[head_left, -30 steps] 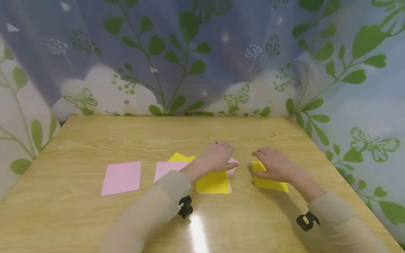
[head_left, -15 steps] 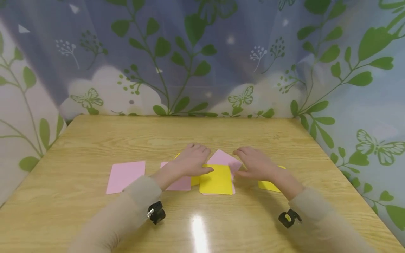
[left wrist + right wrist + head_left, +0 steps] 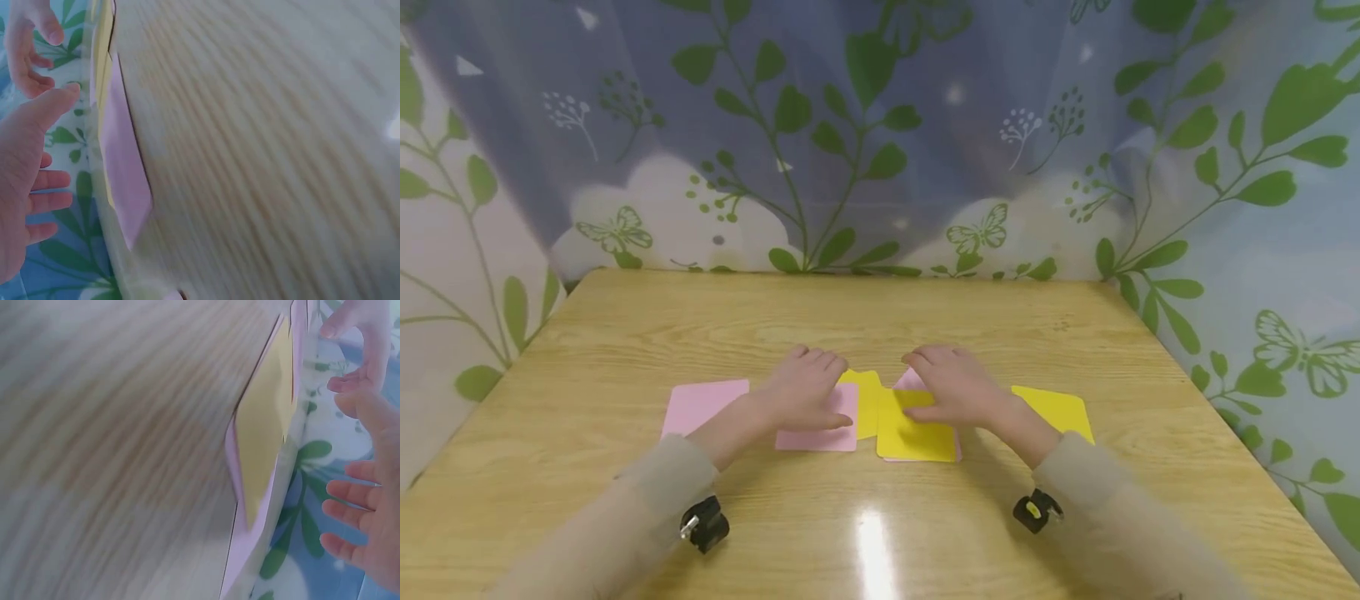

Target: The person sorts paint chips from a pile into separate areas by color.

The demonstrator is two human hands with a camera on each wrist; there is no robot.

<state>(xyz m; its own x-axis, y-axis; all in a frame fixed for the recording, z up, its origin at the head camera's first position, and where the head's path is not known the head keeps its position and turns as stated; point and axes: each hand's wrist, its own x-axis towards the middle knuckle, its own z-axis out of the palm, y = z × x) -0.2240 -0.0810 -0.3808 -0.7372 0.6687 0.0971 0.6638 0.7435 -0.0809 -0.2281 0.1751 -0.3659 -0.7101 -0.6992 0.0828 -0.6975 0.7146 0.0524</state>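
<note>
Pink card [image 3: 820,425], yellow card [image 3: 913,429], seemingly flat.

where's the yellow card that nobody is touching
In the head view the lone yellow card lies flat on the wooden table, off to the right, just beyond the right hand and its wrist, apart from the overlapping cards in the middle.

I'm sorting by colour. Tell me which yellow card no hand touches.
The yellow card at far right, lying alone beyond the right hand.
</note>
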